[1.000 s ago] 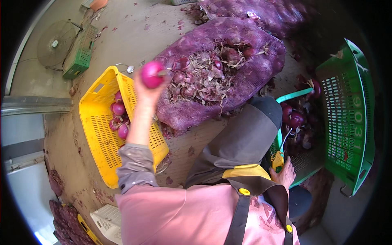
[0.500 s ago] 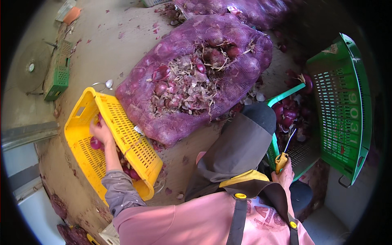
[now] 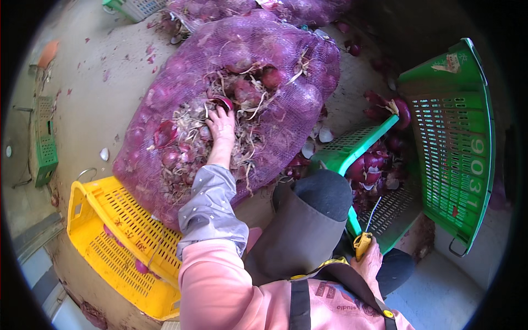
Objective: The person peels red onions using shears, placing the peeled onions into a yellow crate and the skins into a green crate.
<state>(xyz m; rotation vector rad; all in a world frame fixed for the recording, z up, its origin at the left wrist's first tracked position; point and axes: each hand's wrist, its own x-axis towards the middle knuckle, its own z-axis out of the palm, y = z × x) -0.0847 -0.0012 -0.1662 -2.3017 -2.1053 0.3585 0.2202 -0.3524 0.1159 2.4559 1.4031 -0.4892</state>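
Note:
My left hand (image 3: 221, 131) is over the torn opening of a large purple mesh sack (image 3: 297, 99), palm down with fingers stretched out. Its fingertips reach a red onion (image 3: 223, 103) among dry skins and loose onions. Low on the right, my right hand (image 3: 369, 263) grips a knife (image 3: 362, 245) by its yellow handle, the thin blade pointing up and away. Just beyond the blade, red onions and peeled skins (image 3: 367, 168) lie in a tilted green crate (image 3: 352, 148) beside my knee.
A yellow crate (image 3: 124, 212) at the left holds a few red onions. Another green crate (image 3: 456, 148) stands on the right. More mesh sacks (image 3: 308, 12) lie at the far side. A fan-like stand and a small green crate (image 3: 45, 146) are at the far left.
My left hand has left the yellow crate and moved right and away to the onions in the sack opening. My right hand still holds the knife. The view has shifted.

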